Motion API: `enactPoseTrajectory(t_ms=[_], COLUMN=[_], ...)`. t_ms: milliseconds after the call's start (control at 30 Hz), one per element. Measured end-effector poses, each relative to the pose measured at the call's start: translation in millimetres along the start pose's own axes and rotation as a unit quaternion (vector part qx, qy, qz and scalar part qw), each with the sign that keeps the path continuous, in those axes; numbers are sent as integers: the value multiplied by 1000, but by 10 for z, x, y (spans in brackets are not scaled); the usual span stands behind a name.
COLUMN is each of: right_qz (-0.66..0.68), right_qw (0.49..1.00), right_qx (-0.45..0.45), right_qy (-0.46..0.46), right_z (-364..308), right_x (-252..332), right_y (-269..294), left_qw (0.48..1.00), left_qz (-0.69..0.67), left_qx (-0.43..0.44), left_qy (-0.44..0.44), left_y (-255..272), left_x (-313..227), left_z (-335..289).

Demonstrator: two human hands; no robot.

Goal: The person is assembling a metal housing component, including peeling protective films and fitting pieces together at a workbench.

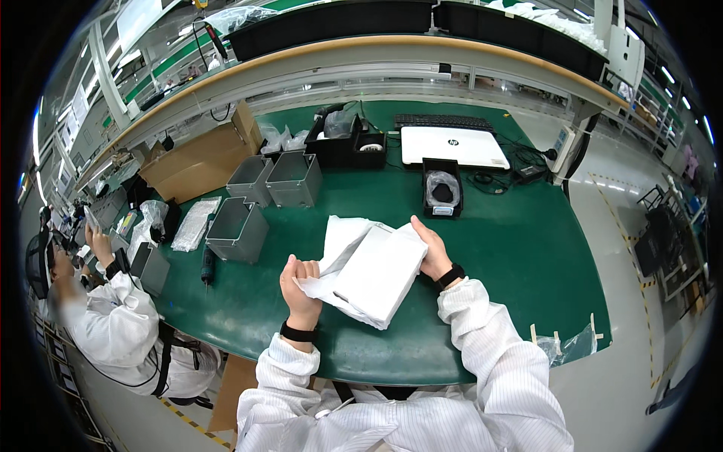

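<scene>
A flat white box-shaped thing (pixel 380 275) is held above the near middle of the green table, tilted, with a thin white wrapping sheet (pixel 346 237) partly around it. What lies inside is hidden. My left hand (pixel 300 292) is closed on a loose flap of the sheet at its left side. Along the right edge, my right hand (pixel 431 250) grips the white thing, thumb on top and the other fingers mostly hidden beneath. Both wrists carry dark bands.
Grey open boxes (pixel 238 230) and a screwdriver (pixel 207 266) lie to the left, near a cardboard box (pixel 199 162). Farther back are a black bin (pixel 441 188), a white laptop (pixel 454 146), a keyboard (pixel 444 121) and cables. A co-worker (pixel 113 316) works at the far left.
</scene>
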State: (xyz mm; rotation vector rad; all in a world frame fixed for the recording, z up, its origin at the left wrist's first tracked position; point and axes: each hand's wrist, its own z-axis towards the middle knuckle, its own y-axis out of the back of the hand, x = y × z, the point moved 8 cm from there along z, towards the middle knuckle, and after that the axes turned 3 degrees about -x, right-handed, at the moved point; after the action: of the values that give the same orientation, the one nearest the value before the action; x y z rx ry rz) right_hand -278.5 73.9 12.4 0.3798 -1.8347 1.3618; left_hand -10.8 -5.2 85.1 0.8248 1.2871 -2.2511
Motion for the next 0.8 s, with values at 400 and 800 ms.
enactPoseTrajectory(t_ms=[400, 800], right_qz=[-22, -244], right_qw=[999, 930], right_qx=[-15, -28], right_qy=[25, 275], right_z=[13, -316], right_x=[10, 481], right_y=[72, -248], left_qw=[769, 731], left_qz=[539, 624], left_qx=[312, 260], left_qy=[142, 92], left_y=[321, -705], left_x=[338, 388], left_z=[-271, 152])
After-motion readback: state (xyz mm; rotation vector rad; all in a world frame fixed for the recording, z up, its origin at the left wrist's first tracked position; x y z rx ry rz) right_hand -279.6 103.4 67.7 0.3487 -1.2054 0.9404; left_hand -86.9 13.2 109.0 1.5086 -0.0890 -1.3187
